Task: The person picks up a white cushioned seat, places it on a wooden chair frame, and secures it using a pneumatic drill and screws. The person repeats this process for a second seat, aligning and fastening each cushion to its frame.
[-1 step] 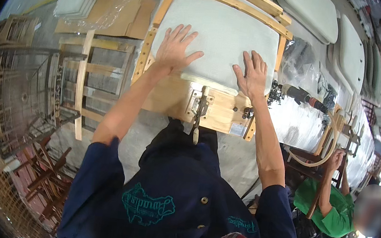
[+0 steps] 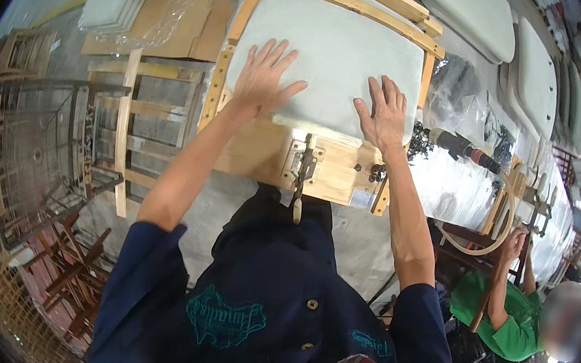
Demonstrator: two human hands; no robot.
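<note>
A pale grey-white padded panel (image 2: 336, 49) lies flat inside a light wooden frame (image 2: 239, 23). My left hand (image 2: 263, 80) rests palm down on its left part, fingers spread. On the panel's right part lies my right hand (image 2: 383, 117), also palm down, with the fingers stretched out and the thumb apart. Neither hand grasps anything. Along the near side of the panel runs a wooden board (image 2: 251, 151). A metal toggle clamp (image 2: 302, 172) is mounted on that board, between my forearms, its handle pointing toward me.
Right of the frame lie a dark power tool (image 2: 463, 147), a pile of small dark pieces (image 2: 422, 145) and a pale hose (image 2: 494, 239). Padded panels (image 2: 473, 19) are stacked beyond. Slatted wooden frames (image 2: 144, 105) stand left. A co-worker in green (image 2: 492, 308) is at right.
</note>
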